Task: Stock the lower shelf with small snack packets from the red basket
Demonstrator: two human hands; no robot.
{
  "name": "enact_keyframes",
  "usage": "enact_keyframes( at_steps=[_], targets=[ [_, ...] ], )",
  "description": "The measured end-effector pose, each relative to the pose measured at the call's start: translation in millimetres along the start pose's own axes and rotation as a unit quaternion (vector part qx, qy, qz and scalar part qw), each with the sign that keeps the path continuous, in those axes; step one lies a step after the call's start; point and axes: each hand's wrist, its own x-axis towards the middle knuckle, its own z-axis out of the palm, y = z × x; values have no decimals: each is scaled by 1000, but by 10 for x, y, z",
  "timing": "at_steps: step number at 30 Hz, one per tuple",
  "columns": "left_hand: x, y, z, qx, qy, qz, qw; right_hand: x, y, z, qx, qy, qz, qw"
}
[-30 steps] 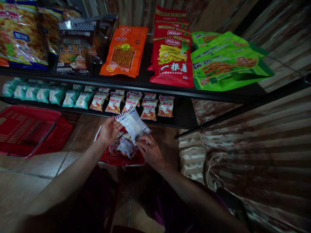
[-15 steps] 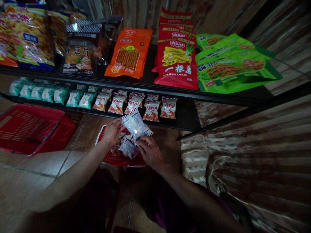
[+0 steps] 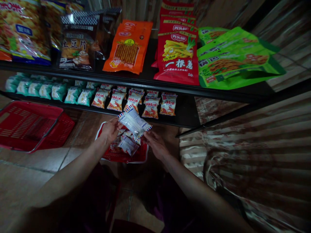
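A small snack bag (image 3: pixel 135 122) with a striped edge is held back side up between both hands. My left hand (image 3: pixel 110 130) is closed on its left end, and my right hand (image 3: pixel 155 142) pinches its lower right corner. Beneath it stands a red basket (image 3: pixel 116 157) with white handles, holding several similar snack bags (image 3: pixel 128 145). On the low shelf just beyond, a row of matching snack bags (image 3: pixel 150 108) stands with orange and white fronts showing.
Teal and white packets (image 3: pixel 59 91) line the low shelf's left part. The upper black shelf (image 3: pixel 145 81) overhangs them, carrying orange packs (image 3: pixel 127 48), red bags (image 3: pixel 178 48) and green bags (image 3: pixel 233 61). Another red basket (image 3: pixel 31 124) lies on the floor at left. A pleated curtain (image 3: pixel 255 155) hangs at right.
The held snack bag has turned flatter, and my right hand has shifted from its bottom edge to its right corner. The view has tilted slightly, so the shelves sit higher.
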Motion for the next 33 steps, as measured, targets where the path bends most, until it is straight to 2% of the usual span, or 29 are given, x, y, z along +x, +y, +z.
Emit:
enact_keyframes(
  at_steps=[6, 12, 19, 24, 26, 29, 33],
  targets=[
    [-4, -51, 4, -2, -11, 1, 1000, 16, 23, 16, -3, -15, 30, 999],
    [-17, 9, 28, -7, 11, -7, 1000, 28, 45, 19, 31, -21, 13, 999],
    [76, -21, -50, 39, -10, -12, 999, 17, 39, 21, 42, -8, 21, 999],
    [85, -42, -69, 63, 16, -31, 997, 10, 55, 7, 26, -21, 12, 999],
    [63, -11, -61, 79, -4, -41, 996, 1, 67, -11, -8, -35, 1, 999],
    [11, 66, -48, 127, -66, -39, 989, -14, 77, -43, -67, -60, -16, 996],
    [-40, 158, -50, 180, -111, -15, 977, -39, 54, -50, -77, -107, -11, 991]
  ],
)
